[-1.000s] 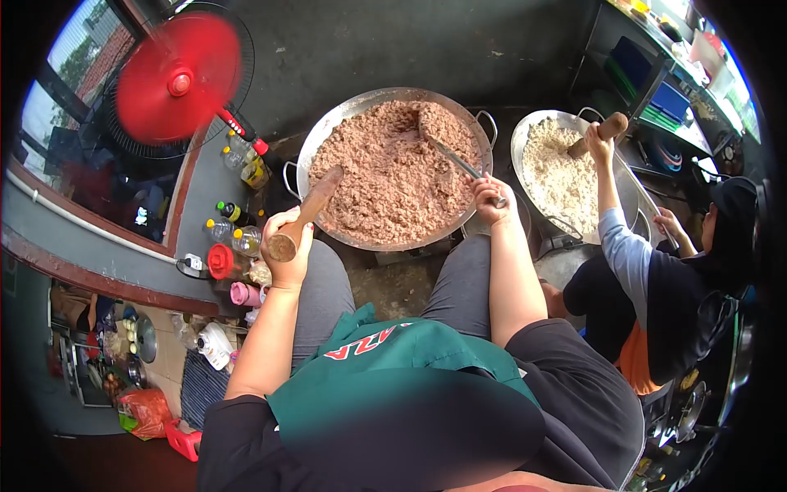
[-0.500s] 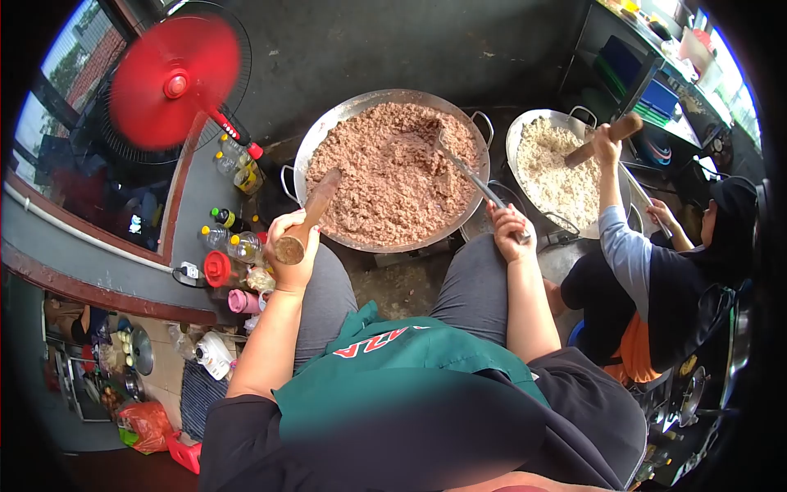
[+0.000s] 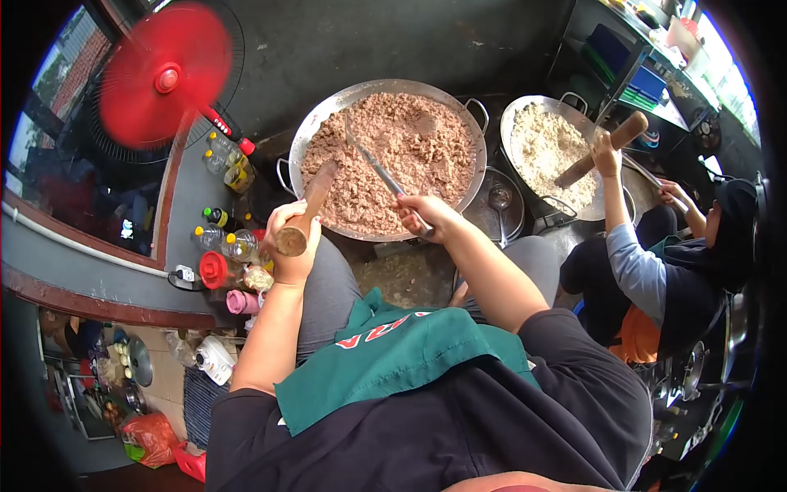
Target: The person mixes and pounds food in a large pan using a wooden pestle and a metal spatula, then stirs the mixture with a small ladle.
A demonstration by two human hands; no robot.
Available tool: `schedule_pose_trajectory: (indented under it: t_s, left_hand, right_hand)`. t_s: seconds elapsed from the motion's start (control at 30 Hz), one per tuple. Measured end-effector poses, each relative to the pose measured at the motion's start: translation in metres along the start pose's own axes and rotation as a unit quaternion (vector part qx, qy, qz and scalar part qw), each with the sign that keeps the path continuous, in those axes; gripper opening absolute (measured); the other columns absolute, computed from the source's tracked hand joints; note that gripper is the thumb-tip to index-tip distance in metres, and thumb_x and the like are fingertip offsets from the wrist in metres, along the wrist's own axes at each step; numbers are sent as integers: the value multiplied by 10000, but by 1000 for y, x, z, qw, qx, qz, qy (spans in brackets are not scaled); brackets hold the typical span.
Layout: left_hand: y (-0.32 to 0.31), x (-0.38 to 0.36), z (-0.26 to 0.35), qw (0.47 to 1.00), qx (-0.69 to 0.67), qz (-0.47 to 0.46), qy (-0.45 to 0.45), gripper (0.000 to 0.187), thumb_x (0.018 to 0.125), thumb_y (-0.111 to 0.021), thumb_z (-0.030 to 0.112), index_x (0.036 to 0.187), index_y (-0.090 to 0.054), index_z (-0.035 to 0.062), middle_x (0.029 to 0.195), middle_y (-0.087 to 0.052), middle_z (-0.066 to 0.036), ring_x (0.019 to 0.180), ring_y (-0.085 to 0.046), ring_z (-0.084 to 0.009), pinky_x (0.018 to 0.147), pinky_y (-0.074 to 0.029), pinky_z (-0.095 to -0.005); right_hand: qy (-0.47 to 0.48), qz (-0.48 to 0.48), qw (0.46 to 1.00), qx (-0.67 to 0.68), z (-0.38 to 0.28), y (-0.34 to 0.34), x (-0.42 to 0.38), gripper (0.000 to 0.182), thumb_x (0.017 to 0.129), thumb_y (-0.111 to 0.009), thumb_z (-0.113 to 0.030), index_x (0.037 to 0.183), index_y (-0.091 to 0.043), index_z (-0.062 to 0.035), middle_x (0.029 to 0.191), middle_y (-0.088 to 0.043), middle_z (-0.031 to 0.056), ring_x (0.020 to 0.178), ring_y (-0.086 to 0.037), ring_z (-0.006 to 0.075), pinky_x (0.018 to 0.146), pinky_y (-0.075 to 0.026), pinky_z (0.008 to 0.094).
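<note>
My left hand [image 3: 297, 262] is wrapped round a thick wooden paddle [image 3: 318, 193]. The paddle slants away from me, its tip at the left side of the brown crumbly food [image 3: 418, 176] that fills a wide metal wok [image 3: 447, 97]. In my right hand [image 3: 430, 215] is the grey handle of a long metal spatula [image 3: 379, 170]. It angles up and left over the wok, with its head in the food near the upper left, so its exact shape is hard to make out.
To the right, another person's hand [image 3: 606, 156] grips a wooden paddle [image 3: 602, 149] over a second wok [image 3: 507, 135] of pale food. A metal ladle [image 3: 500, 201] rests on a round lid or pan between the woks. Bottles [image 3: 239, 246] and a red fan [image 3: 168, 78] stand left.
My right hand has swung left with the metal spatula, whose head moved from the right side of the food to the upper left. My left hand stays nearly in place with the paddle.
</note>
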State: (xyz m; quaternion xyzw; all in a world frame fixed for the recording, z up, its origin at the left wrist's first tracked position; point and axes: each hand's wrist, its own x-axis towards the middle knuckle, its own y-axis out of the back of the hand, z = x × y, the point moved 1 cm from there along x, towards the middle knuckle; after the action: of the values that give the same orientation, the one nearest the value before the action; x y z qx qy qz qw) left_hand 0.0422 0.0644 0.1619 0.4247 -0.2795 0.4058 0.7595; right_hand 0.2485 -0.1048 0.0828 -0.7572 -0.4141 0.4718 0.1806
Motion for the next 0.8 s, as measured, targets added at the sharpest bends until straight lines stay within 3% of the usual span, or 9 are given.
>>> schedule_pose_trajectory:
  t_s: [0.1,0.2,0.43,0.8]
  left_hand:
    - [1,-1,2,1000,-8,5,3,337,677,-731,-12,941,-535,62,939,-642,-112,891,-635,-263,811,-500,-354]
    - [6,-6,-1,999,-23,1,35,297,701,-713,-47,937,-553,37,993,-650,-126,955,-633,-240,866,-485,-333]
    - [6,-7,-6,997,-45,10,55,307,704,-711,-53,949,-551,40,1005,-651,-135,958,-636,-237,867,-486,-329]
    - [8,-8,-7,996,-54,17,63,301,720,-719,-35,959,-553,41,1021,-651,-133,971,-632,-230,877,-480,-327]
  right_hand:
    - [39,45,997,-55,2,14,15,176,955,-492,-182,965,-478,-7,643,-420,-25,456,-374,33,363,-330,165]
    - [43,81,994,-53,5,44,0,102,948,-490,-140,877,-491,-66,597,-423,-45,438,-361,26,350,-323,159]
    - [14,51,990,127,1,78,-64,168,960,-481,-167,1007,-483,-6,662,-414,-33,459,-346,14,348,-304,147]
    - [28,69,968,240,24,102,-160,279,968,-473,-200,1119,-501,32,686,-438,-13,457,-353,22,349,-294,156]
